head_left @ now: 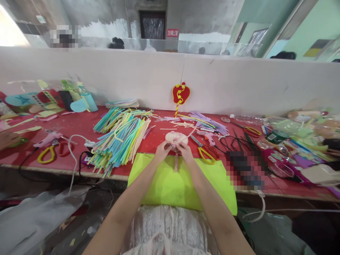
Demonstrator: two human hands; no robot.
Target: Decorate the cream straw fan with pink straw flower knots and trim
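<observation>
Both hands are closed on a cream, rounded pipe-cleaner craft piece with pink twists across its face. My left hand pinches its lower left side, and my right hand pinches the lower right. A short pink stem points down towards me from between the fingers. One loose pink strand runs up and right from the piece. Beneath my wrists lies a bright yellow-green cloth. The fingertips partly hide the middle of the piece.
Bundles of coloured pipe cleaners lie left, purple ones behind right. A pink glue gun and yellow-handled scissors sit right of my hands. A red rounded craft stands at the white partition. Another person's hand shows far left.
</observation>
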